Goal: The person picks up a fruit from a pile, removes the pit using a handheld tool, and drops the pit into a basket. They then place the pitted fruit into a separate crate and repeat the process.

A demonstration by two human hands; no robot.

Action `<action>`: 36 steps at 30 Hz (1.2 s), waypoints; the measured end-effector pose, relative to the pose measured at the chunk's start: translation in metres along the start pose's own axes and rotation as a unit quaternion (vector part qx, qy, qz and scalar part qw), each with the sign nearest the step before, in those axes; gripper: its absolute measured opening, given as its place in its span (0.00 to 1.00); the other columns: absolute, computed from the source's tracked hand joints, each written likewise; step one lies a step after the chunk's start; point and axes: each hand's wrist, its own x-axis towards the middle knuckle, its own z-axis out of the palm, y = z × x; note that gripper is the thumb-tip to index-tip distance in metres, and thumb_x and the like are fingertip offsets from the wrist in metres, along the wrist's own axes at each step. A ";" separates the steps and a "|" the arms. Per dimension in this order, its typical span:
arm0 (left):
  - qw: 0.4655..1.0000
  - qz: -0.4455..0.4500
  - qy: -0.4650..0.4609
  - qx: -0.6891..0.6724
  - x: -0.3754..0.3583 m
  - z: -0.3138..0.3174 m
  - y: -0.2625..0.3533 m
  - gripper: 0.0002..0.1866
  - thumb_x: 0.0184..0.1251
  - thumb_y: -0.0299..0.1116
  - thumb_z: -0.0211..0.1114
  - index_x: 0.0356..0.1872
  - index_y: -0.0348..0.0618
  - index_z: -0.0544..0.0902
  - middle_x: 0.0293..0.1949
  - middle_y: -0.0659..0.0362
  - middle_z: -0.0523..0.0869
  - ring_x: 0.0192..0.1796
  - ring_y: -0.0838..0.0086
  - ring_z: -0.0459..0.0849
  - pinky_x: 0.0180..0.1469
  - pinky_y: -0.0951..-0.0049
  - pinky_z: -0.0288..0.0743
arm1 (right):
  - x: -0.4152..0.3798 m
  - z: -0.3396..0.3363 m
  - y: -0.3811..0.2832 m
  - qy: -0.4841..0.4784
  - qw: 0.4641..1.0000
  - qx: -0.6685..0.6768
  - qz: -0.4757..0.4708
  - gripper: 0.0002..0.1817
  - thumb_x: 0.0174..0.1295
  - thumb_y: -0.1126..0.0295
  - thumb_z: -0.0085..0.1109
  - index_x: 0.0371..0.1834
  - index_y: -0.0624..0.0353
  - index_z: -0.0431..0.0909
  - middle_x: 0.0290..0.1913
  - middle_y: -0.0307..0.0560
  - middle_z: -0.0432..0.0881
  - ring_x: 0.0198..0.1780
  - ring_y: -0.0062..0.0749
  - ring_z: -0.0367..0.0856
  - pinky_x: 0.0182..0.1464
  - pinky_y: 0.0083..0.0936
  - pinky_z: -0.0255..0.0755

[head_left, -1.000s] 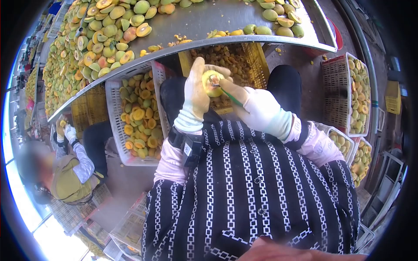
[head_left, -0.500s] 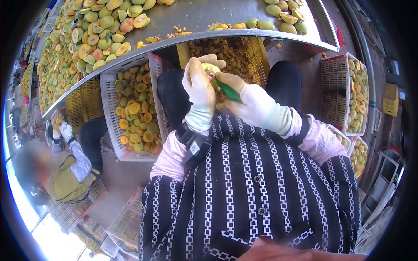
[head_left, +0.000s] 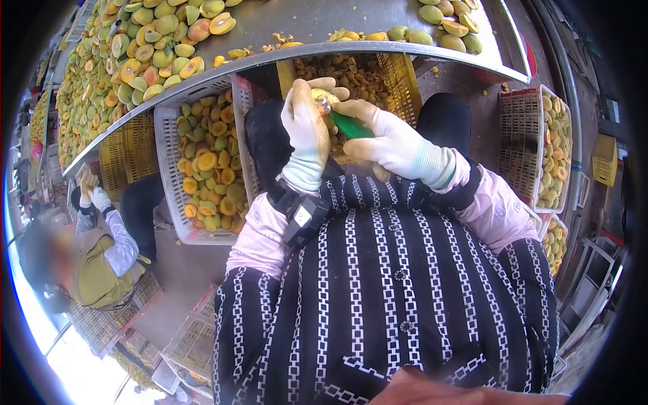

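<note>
My left hand (head_left: 306, 125), in a stained white glove, is closed around a yellow-green peach (head_left: 326, 94), with the fingers behind it. Whether it is a half or whole is hard to see. In my gloved right hand (head_left: 395, 138) is a pitting tool (head_left: 351, 126) with a green handle. Its small metal head meets the peach flesh, and my right fingertips touch the fruit's side. Both hands are above a yellow crate (head_left: 405, 88) holding brownish pits and scraps, which sits between my knees.
A metal table (head_left: 283, 27) ahead carries many cut peaches (head_left: 145, 50). On the left, a white crate (head_left: 169, 169) holds peach halves; another full crate (head_left: 540, 148) stands at right. A co-worker (head_left: 101, 270) sits at far left. Stacked crates (head_left: 192, 344) stand behind.
Both hands have shifted slightly, the tool's metal head showing more clearly at the peach. My right fingers have moved along the handle and the right hand has turned a little. The view has shifted slightly.
</note>
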 end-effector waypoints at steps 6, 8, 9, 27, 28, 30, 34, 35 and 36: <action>0.995 -0.048 -0.062 -0.058 -0.002 -0.002 0.006 0.24 0.78 0.45 0.43 0.43 0.32 0.78 0.37 0.50 0.85 0.37 0.68 0.84 0.42 0.73 0.78 | -0.004 -0.008 -0.010 -0.022 0.993 0.111 0.039 0.33 0.58 0.74 0.56 0.69 0.62 0.59 0.25 0.39 0.73 0.15 0.16 0.67 0.15 0.14 0.60; 0.999 0.005 -0.053 -0.008 -0.002 -0.006 -0.005 0.23 0.78 0.44 0.44 0.42 0.32 0.78 0.37 0.50 0.85 0.37 0.69 0.84 0.42 0.74 0.78 | -0.004 -0.008 -0.006 -0.031 0.989 0.135 0.043 0.33 0.57 0.75 0.57 0.69 0.63 0.59 0.25 0.39 0.73 0.15 0.16 0.66 0.15 0.14 0.59; 0.996 0.061 -0.043 0.041 0.000 -0.005 -0.007 0.22 0.78 0.43 0.44 0.42 0.32 0.78 0.37 0.50 0.85 0.37 0.71 0.84 0.41 0.75 0.77 | -0.003 -0.005 -0.003 -0.020 0.986 0.161 0.046 0.33 0.58 0.75 0.57 0.68 0.64 0.59 0.24 0.39 0.73 0.14 0.16 0.65 0.15 0.14 0.58; 0.996 -0.031 0.080 -0.002 0.027 0.011 -0.057 0.19 0.76 0.43 0.47 0.42 0.33 0.76 0.31 0.46 0.84 0.29 0.65 0.85 0.32 0.72 0.78 | 0.018 0.004 0.043 0.069 0.941 0.331 0.018 0.28 0.59 0.77 0.55 0.65 0.61 0.62 0.23 0.41 0.71 0.13 0.17 0.64 0.15 0.17 0.60; 0.996 0.020 0.077 0.040 0.030 0.008 -0.064 0.20 0.76 0.43 0.46 0.40 0.33 0.75 0.31 0.47 0.85 0.27 0.67 0.84 0.30 0.72 0.77 | 0.017 0.013 0.041 0.132 0.969 0.208 0.013 0.30 0.60 0.77 0.55 0.67 0.59 0.60 0.24 0.41 0.71 0.14 0.18 0.64 0.15 0.17 0.60; 0.988 -0.032 0.140 0.062 0.047 -0.014 -0.059 0.21 0.75 0.45 0.45 0.42 0.35 0.75 0.31 0.49 0.85 0.22 0.69 0.82 0.24 0.75 0.74 | 0.011 0.015 0.042 0.128 0.984 0.124 -0.001 0.33 0.59 0.75 0.55 0.70 0.51 0.59 0.26 0.40 0.72 0.16 0.19 0.67 0.17 0.18 0.63; 0.992 -0.117 0.028 -0.031 0.046 -0.032 -0.041 0.27 0.73 0.58 0.45 0.47 0.41 0.76 0.40 0.47 0.87 0.21 0.66 0.82 0.20 0.77 0.72 | 0.020 -0.038 0.061 0.261 0.879 -0.381 -0.119 0.32 0.60 0.68 0.53 0.71 0.44 0.60 0.27 0.56 0.81 0.25 0.43 0.81 0.31 0.36 0.77; 0.986 -0.142 -0.008 -0.087 0.042 -0.028 -0.031 0.27 0.73 0.58 0.45 0.48 0.42 0.76 0.42 0.46 0.87 0.22 0.64 0.83 0.21 0.77 0.74 | 0.019 -0.055 0.078 0.258 0.824 -0.495 -0.098 0.32 0.60 0.69 0.53 0.71 0.41 0.61 0.26 0.58 0.81 0.29 0.51 0.82 0.35 0.43 0.77; 0.965 -0.159 -0.100 -0.183 0.041 -0.034 -0.026 0.27 0.74 0.56 0.46 0.52 0.40 0.76 0.49 0.43 0.84 0.32 0.58 0.86 0.29 0.74 0.81 | 0.012 -0.061 0.080 0.227 0.828 -0.510 -0.059 0.32 0.61 0.68 0.53 0.71 0.41 0.61 0.27 0.57 0.81 0.29 0.51 0.82 0.35 0.42 0.78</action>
